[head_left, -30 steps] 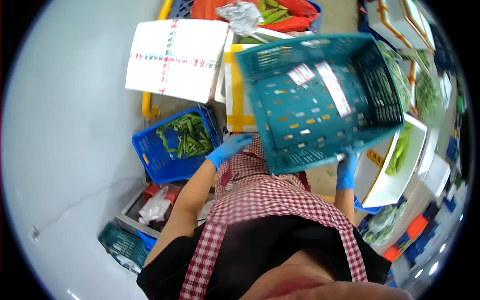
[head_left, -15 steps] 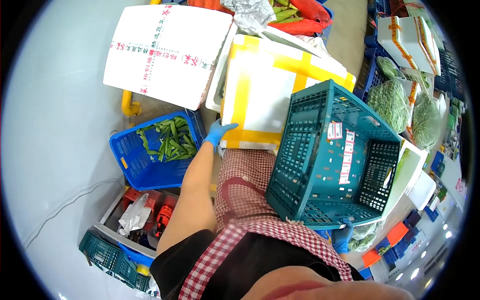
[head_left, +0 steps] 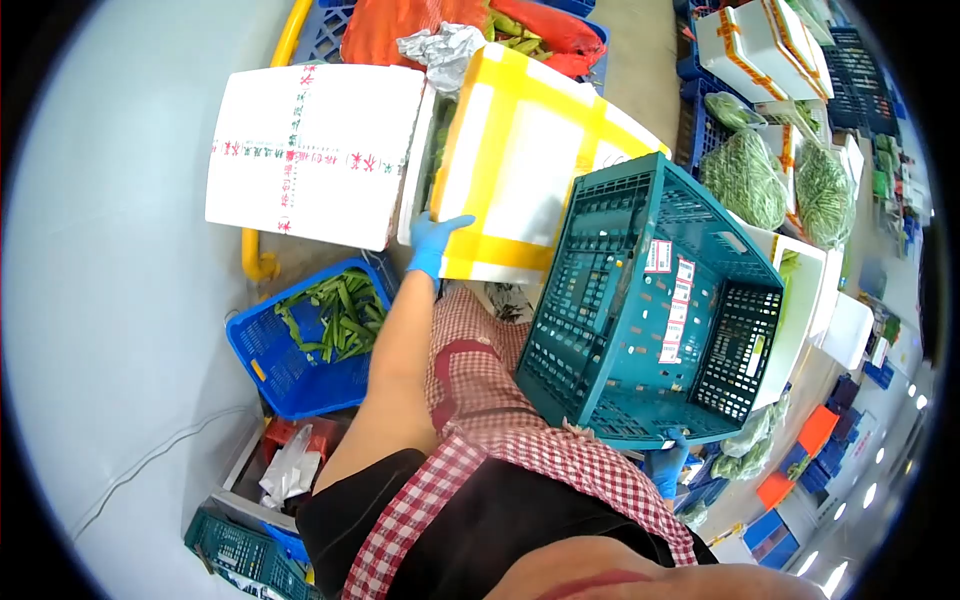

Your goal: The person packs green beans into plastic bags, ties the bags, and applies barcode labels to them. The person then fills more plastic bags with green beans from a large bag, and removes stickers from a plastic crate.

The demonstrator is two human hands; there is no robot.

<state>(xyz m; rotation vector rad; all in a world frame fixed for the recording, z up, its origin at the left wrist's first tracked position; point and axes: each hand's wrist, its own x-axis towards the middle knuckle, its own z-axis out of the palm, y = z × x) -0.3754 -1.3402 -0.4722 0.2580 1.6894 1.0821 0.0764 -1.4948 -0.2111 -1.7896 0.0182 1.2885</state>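
My left hand (head_left: 437, 243), in a blue glove, grips the near left edge of a white foam box lid (head_left: 530, 165) crossed with yellow tape. Its thumb lies on top; the other fingers are mostly hidden. In its blue glove, my right hand (head_left: 666, 462) holds the lower rim of a dark green plastic crate (head_left: 625, 395). The crate is tipped on its side against my body, with its open side facing right, and white labels show inside. It overlaps the right part of the lid. Dark leafy bits (head_left: 508, 300) show below the lid's near edge.
A printed white foam box (head_left: 330, 150) stands at left, above a blue basket (head_left: 320, 385) of green pods. Red mesh sacks (head_left: 390, 30) lie at the far end. Bagged greens (head_left: 745, 180) and foam boxes (head_left: 760, 50) line the right. A yellow pipe (head_left: 252, 255) runs along the wall.
The lid has tilted and shifted, with its left edge now showing. My left hand has moved up with it. The green crate stays in my right hand, and the view has swung slightly.
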